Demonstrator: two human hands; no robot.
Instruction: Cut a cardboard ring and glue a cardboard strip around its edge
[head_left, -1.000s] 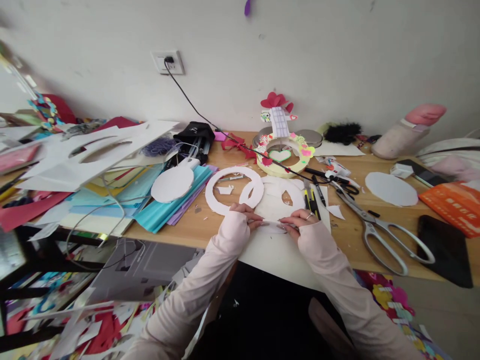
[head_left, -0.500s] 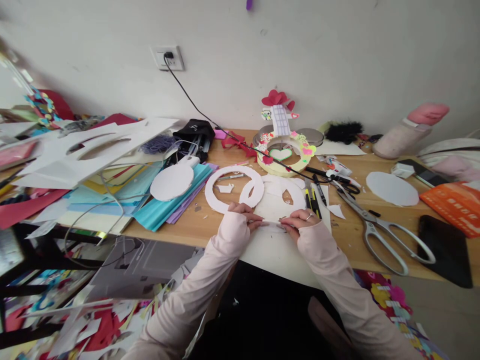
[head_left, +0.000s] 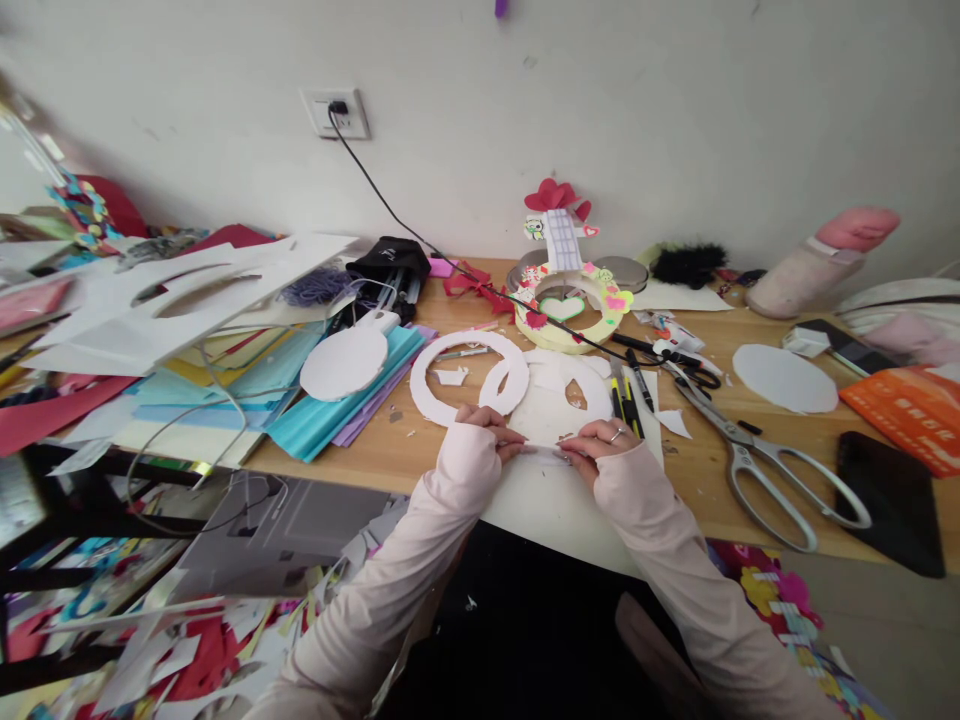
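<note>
My left hand (head_left: 491, 425) and my right hand (head_left: 596, 438) sit close together at the near edge of the wooden table (head_left: 390, 455). Both pinch a small white strip of paper (head_left: 541, 446) between them, over a large white sheet (head_left: 555, 495). My right hand wears a ring. Just beyond my left hand lies a white foam ring (head_left: 465, 375), with more white cut-outs (head_left: 562, 390) beside it. Pale pink sleeves cover both arms down to the knuckles.
Large scissors (head_left: 765, 465) lie to the right, with pens (head_left: 626, 390), a white oval (head_left: 784, 377) and a black phone (head_left: 889, 495). A decorated yellow ring (head_left: 574, 310) stands at the back. Coloured paper stacks (head_left: 330, 400) and a cable (head_left: 420, 235) fill the left.
My hands have barely moved; they stay pinched on the white strip. The view has shifted very slightly.
</note>
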